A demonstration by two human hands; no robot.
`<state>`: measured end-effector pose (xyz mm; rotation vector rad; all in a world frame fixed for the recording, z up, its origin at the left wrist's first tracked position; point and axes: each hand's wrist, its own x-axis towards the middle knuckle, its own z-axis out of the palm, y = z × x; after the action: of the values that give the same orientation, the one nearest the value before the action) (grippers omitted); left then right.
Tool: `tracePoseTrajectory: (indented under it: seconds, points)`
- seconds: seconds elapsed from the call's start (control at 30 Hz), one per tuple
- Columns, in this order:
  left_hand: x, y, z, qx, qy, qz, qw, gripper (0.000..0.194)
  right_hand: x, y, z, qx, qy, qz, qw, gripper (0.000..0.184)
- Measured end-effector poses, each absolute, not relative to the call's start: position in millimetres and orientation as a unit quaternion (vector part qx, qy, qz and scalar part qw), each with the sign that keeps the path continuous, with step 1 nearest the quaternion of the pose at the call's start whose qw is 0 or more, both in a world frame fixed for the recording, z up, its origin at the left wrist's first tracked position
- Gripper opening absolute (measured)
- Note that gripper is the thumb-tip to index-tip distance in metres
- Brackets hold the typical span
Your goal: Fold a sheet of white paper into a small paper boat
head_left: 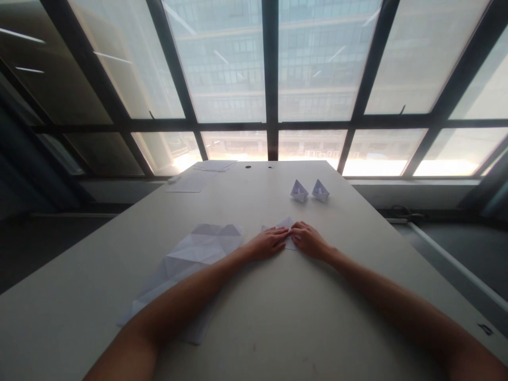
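A small piece of folded white paper (pixel 286 222) lies on the table, mostly covered by both hands. My left hand (pixel 269 242) rests flat across its left part, fingers stretched out toward the right. Curled fingers of my right hand (pixel 310 241) grip the paper's right side, and the fingertips of both hands meet over it. Left of them, partly under my left forearm, is a large creased white sheet (pixel 184 256), unfolded. Beyond my right hand stand two finished-looking paper boats, one on the left (pixel 299 191) and one on the right (pixel 319 190).
Flat white sheets (pixel 190 183) lie at the far left of the white table (pixel 254 328), with more paper (pixel 214 165) behind them. A dark round cable hole (pixel 248 167) is near the far edge. Large framed windows (pixel 230 63) rise behind the table.
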<state>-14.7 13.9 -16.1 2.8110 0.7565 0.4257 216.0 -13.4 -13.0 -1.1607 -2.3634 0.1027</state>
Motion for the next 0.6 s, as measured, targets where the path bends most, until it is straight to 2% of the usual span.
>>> tracePoseTrajectory:
  seconds: [0.13, 0.33, 0.6]
  points:
    - [-15, 11, -10, 0.953, 0.276, 0.081, 0.094, 0.066, 212, -11, -24, -0.441, -0.865, 0.051, 0.232, 0.038]
    - [-15, 8, -8, 0.949, 0.305, 0.046, 0.07, 0.076, 213, -6, -33, -0.45, -0.88, 0.078, 0.134, 0.068]
    - [-19, 21, -23, 0.903, 0.426, 0.033, 0.043, 0.082, 214, -5, -31, -0.504, -0.855, 0.074, 0.1, 0.074]
